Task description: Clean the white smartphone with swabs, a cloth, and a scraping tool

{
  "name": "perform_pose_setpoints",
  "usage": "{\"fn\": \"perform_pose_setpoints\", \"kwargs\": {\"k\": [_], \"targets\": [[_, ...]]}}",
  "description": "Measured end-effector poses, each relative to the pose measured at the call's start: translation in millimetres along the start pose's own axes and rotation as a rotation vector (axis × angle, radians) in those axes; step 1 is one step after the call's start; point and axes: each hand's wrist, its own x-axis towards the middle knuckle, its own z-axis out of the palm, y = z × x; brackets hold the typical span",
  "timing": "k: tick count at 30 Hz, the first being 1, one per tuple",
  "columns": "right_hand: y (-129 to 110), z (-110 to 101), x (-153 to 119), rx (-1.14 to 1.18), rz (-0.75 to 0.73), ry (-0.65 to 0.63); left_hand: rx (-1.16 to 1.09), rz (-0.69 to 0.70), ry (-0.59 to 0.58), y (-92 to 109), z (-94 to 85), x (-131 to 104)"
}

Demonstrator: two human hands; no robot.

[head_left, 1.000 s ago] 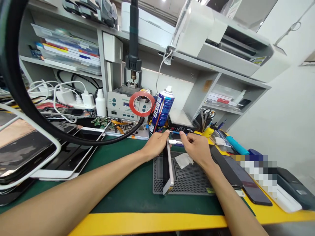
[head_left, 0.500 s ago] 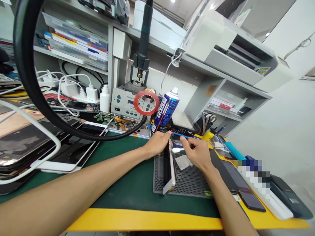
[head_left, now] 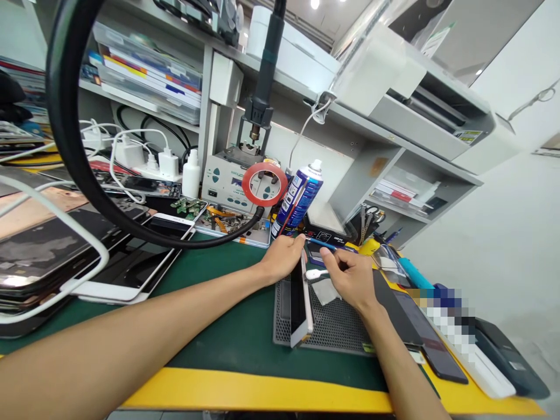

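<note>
My left hand is closed around the far end of a white-framed phone, which stands on its edge with the dark screen facing left. My right hand, on the other side of the phone, is closed on a small brush with a white head, which looks like a toothbrush. The brush head meets the phone's right side near its far end. Most of the brush handle is hidden by my fingers. Beneath the phone lies a grey perforated mat, with a whitish piece of cloth or paper on it.
A blue spray can stands behind my left hand. A red-rimmed ring on a black flexible arm hangs left of it. Several phones and screens cover the left side. A dark phone lies right of my right forearm.
The brush head has moved slightly down along the phone's side, closer to its edge. Both hands keep their hold, and the whole view has shifted a little.
</note>
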Motion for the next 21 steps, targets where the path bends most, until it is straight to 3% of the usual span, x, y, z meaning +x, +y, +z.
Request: {"fn": "perform_pose_setpoints", "kwargs": {"k": [13, 21], "targets": [[5.9, 1.1, 4.7, -0.215, 0.076, 0.1, 0.036, -0.006, -0.015, -6.7, 0.8, 4.3], [6.5, -1.7, 2.5, -0.156, 0.075, 0.024, 0.043, -0.015, -0.016, -1.5, -0.8, 2.4]]}}
